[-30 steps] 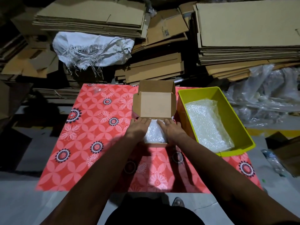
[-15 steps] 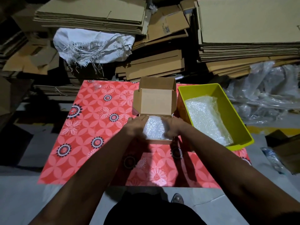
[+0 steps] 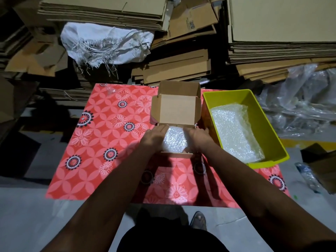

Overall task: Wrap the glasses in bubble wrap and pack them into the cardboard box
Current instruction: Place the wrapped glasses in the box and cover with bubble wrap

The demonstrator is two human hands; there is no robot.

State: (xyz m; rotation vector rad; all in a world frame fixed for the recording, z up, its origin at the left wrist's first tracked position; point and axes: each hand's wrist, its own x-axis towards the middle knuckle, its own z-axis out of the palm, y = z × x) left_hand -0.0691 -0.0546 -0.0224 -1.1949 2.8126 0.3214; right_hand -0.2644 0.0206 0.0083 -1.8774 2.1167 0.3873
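Bundle in the box

Bubble wrap (image 3: 174, 140), knobbly and glossy white, fills the small box (image 3: 177, 155) of plain brown card, whose lid (image 3: 177, 110) stands up at the far edge. Bundle shape and long axis are hard to tell; no glass shows through. Left hand (image 3: 154, 138) and right hand (image 3: 197, 138) lie flat with straight fingers, pressing the wrap's two sides. Just right sits a smooth yellow-green bin (image 3: 269, 131), rectangular, holding more wrap. Red flowered cloth covers the surface (image 3: 101, 142).

A single head-worn view looks steeply down and forward, close over the table (image 3: 91, 160).
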